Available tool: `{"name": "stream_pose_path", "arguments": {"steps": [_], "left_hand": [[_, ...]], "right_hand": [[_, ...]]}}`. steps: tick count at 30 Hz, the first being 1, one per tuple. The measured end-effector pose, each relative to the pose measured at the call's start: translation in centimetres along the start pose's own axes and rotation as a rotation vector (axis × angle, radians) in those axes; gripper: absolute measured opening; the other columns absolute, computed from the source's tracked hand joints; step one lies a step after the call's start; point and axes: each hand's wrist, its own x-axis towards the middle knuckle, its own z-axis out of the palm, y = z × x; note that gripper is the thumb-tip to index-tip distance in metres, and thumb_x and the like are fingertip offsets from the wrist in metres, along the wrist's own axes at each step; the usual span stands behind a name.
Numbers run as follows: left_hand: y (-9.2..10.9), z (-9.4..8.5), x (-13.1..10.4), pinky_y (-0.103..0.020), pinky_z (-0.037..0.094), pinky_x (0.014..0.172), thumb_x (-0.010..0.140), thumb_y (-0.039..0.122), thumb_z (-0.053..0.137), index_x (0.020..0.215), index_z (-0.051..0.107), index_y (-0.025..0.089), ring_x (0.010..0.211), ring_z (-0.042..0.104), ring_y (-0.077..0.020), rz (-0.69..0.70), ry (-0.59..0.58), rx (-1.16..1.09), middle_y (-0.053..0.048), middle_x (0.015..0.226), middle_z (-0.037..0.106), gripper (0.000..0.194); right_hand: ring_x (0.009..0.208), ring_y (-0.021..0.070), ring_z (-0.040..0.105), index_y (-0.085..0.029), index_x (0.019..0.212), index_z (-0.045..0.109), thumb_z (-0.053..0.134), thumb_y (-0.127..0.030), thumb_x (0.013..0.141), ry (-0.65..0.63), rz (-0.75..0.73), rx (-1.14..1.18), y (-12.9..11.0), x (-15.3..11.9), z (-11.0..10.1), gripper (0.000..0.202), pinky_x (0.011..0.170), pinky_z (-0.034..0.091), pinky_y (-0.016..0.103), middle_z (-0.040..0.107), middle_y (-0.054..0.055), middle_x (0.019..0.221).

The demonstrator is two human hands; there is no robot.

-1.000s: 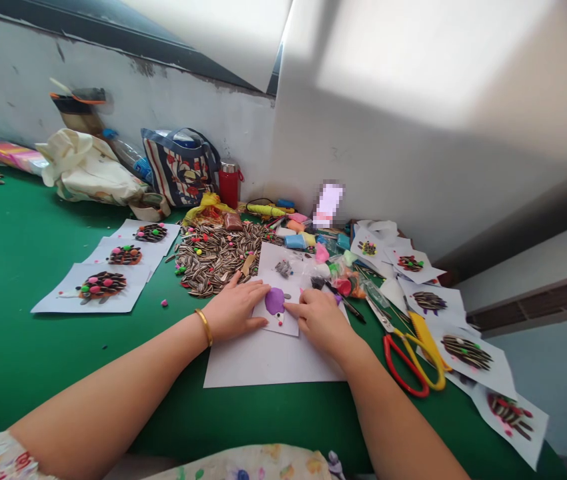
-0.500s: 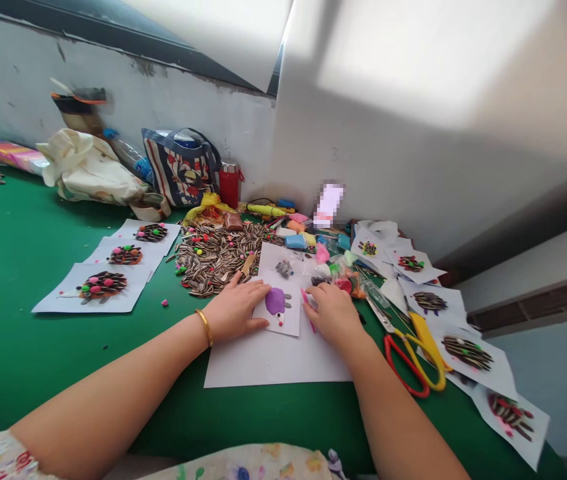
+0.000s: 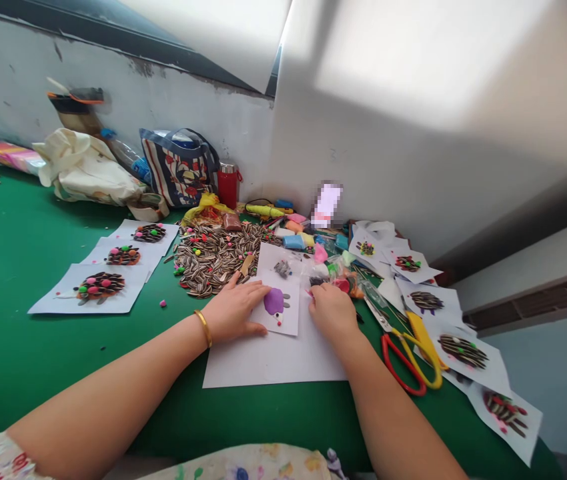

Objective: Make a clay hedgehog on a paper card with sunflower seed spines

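My left hand (image 3: 237, 309) lies flat with fingers spread, its fingertips on the left edge of a small white card (image 3: 288, 323). That card bears a flattened purple clay body (image 3: 274, 301) with grey feet and a white face with a red nose. Beneath it is a larger white sheet (image 3: 273, 367). To the right of the card, my right hand (image 3: 332, 308) has its fingers curled at the small bags of clay; a bit of pink shows at its fingertips, and most of what it holds is hidden.
A pile of sunflower seeds (image 3: 208, 263) lies beyond my left hand. Scissors (image 3: 408, 353) with red and yellow handles lie at right, near a yellow cutter (image 3: 424, 337). Seed hedgehog cards (image 3: 133, 300) stand on both sides. A red bottle (image 3: 227, 187) is at the back.
The pink stick that stood out below my right fingers is now mostly out of sight, and these fingers are more closed. My left hand stays on the card. The view has shifted slightly.
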Motion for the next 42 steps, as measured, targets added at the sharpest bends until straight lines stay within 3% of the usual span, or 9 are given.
{"name": "stream_pose_path", "arguments": {"steps": [5,9,17,34,40,42], "left_hand": [[0.0,0.1,0.0,-0.054,0.005,0.119,0.071,0.058,0.074,0.140,0.041,0.025,0.136,0.043,-0.0310,-0.007,-0.002,0.008,-0.013,0.141,0.053,0.084],[-0.1,0.0,0.1,-0.055,0.005,0.118,0.071,0.058,0.073,0.141,0.040,0.026,0.138,0.040,-0.0312,-0.015,-0.019,0.010,-0.012,0.142,0.052,0.084],[-0.1,-0.2,0.1,-0.054,0.005,0.118,0.079,0.063,0.062,0.141,0.042,0.024,0.138,0.041,-0.0309,-0.023,0.007,0.030,-0.014,0.140,0.054,0.075],[1.4,1.0,0.8,-0.056,-0.003,0.117,0.083,0.070,0.049,0.132,0.054,0.029,0.136,0.039,-0.0316,-0.023,0.060,0.154,-0.011,0.142,0.051,0.064],[1.1,0.9,0.8,-0.054,-0.003,0.118,0.087,0.068,0.046,0.143,0.043,0.028,0.136,0.041,-0.0294,-0.034,0.045,0.136,-0.010,0.144,0.051,0.069],[0.9,0.9,0.8,-0.053,-0.004,0.118,0.087,0.068,0.045,0.141,0.047,0.029,0.137,0.040,-0.0292,-0.025,0.032,0.137,-0.009,0.146,0.049,0.066]], "right_hand": [[0.099,0.0213,0.058,-0.017,0.102,0.066,0.044,-0.020,0.096,0.141,-0.149,0.155,-0.5,0.0,0.2,0.022,0.084,0.039,0.029,0.067,0.010,0.104],[0.097,0.0189,0.061,-0.018,0.115,0.061,0.044,-0.024,0.099,0.062,-0.169,0.227,-0.9,-0.1,0.5,0.025,0.081,0.040,0.027,0.069,0.008,0.107],[0.086,0.0180,0.063,-0.019,0.102,0.061,0.042,-0.024,0.099,-0.069,-0.185,0.209,-1.2,-0.4,-0.5,0.020,0.072,0.036,0.027,0.070,0.006,0.094],[0.073,0.0181,0.061,-0.021,0.098,0.061,0.042,-0.028,0.099,-0.073,-0.200,0.162,-2.3,-1.4,-1.5,0.021,0.061,0.027,0.029,0.070,0.004,0.081],[0.074,0.0181,0.061,-0.022,0.102,0.062,0.041,-0.029,0.100,-0.067,-0.145,0.216,-2.1,-1.3,-1.2,0.022,0.062,0.030,0.028,0.069,0.004,0.081],[0.079,0.0178,0.061,-0.022,0.103,0.063,0.042,-0.027,0.099,-0.035,-0.155,0.255,-1.9,-1.1,-1.0,0.022,0.065,0.032,0.027,0.070,0.004,0.086]]}}
